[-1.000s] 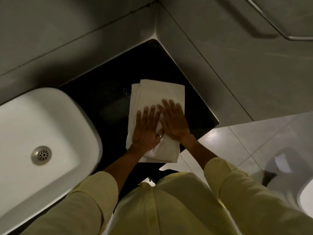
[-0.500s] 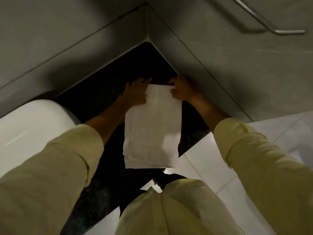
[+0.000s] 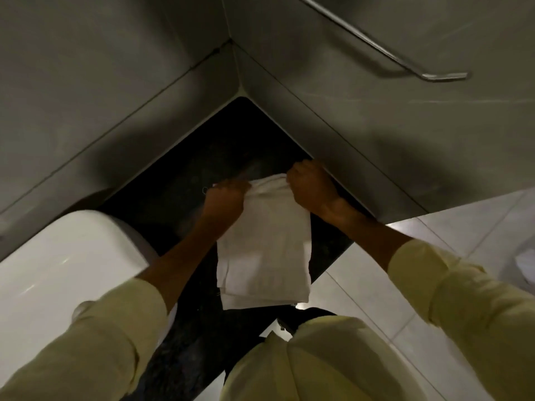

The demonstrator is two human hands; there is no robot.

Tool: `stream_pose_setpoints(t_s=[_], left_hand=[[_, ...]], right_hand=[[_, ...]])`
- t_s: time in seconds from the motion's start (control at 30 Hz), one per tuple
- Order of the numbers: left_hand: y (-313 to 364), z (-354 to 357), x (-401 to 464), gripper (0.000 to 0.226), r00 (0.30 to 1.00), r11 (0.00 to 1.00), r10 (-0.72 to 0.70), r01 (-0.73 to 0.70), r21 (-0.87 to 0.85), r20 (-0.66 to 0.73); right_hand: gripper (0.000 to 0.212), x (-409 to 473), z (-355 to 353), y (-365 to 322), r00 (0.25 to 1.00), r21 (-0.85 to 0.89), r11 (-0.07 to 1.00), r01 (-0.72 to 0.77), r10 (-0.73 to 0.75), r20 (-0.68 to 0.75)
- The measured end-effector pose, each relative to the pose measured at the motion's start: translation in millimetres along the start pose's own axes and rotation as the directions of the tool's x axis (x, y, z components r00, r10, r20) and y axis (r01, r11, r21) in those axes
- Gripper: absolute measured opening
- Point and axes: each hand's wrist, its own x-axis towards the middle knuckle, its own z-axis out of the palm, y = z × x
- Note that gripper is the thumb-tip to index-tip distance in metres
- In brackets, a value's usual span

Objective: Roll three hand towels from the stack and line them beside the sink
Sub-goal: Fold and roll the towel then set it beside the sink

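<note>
Nearest us, our pale yellow sleeves [image 3: 95, 337] reach forward over the dark surface [image 3: 179, 180]. The white sink [image 3: 66, 256] sits at the surface's left side, its rim just beside our left forearm. A stack of white hand towels [image 3: 263, 256] lies along the surface's right part, its near end hanging slightly past the front edge above the pale floor tiles [image 3: 364, 287]. At the stack's far end our left hand [image 3: 225, 198] is curled closed on the left corner of the top towel, and our right hand [image 3: 311, 183] is curled closed on its right corner, the cloth between them bunched into a small fold. Beyond the hands the surface narrows into its far corner, where two grey walls [image 3: 347, 117] meet. A metal bar [image 3: 405, 59] runs along the right wall.
</note>
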Motion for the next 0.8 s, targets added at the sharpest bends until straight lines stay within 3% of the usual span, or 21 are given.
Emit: stream_pose_setpoints(t_s=[0.07,0.17,0.37,0.53,0.63,0.8], left_hand=[[-4,21,-31,0.053,0.999,0.998,0.035,-0.035,-0.048,0.007],[-4,34,-55,0.062,0.997,0.996,0.074,-0.073,-0.046,0.019],[1,-8,10,0.034,0.994,0.994,-0.103,0.104,-0.025,0.042],[-9,-30,43,0.039,0.966,0.997,-0.009,0.03,-0.077,0.26],[-11,-33,41,0.03,0.952,0.993,0.011,0.025,-0.111,0.306],[1,-23,10,0.019,0.997,0.996,-0.013,0.02,-0.086,0.081]], right_hand=[[0.024,-30,17,-9,1.0,-0.017,0.999,0.029,-0.029,-0.002],[0.04,-53,24,-22,0.995,0.045,0.997,-0.063,0.06,0.08],[0.053,-1,-4,-9,0.886,0.252,0.879,-0.404,0.307,0.348],[0.053,29,-15,-8,0.789,0.032,0.948,-0.318,0.246,0.564],[0.046,25,-22,-12,0.812,0.05,0.962,-0.269,0.198,0.549],[0.03,-7,-20,-27,0.951,0.012,0.996,-0.093,0.086,0.297]])
